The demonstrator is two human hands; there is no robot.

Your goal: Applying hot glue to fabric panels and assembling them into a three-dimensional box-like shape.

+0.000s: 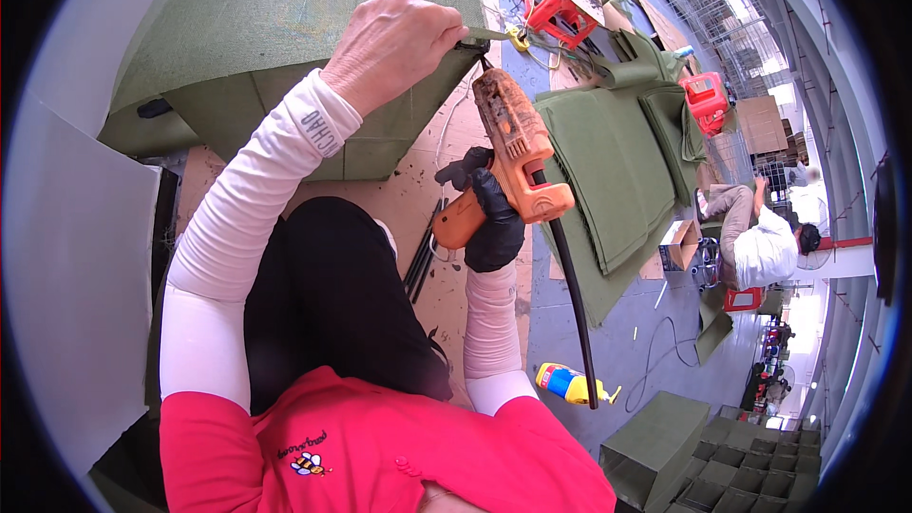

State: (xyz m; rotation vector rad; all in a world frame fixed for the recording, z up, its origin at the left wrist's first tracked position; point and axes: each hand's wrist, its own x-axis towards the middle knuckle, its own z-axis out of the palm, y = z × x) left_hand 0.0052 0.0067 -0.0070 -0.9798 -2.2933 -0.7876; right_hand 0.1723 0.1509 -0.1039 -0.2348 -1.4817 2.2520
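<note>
Evidently mid-gluing. Gloved right hand (496,223) wraps the handle of an orange glue gun (518,133), nozzle just beside the corner of a green box (285,14). Left hand (389,47) pinches a narrow green strip (490,34) there; box looks largely formed, strip unfinished. Beyond, stacked green panels (613,171) seem unworked.
</note>
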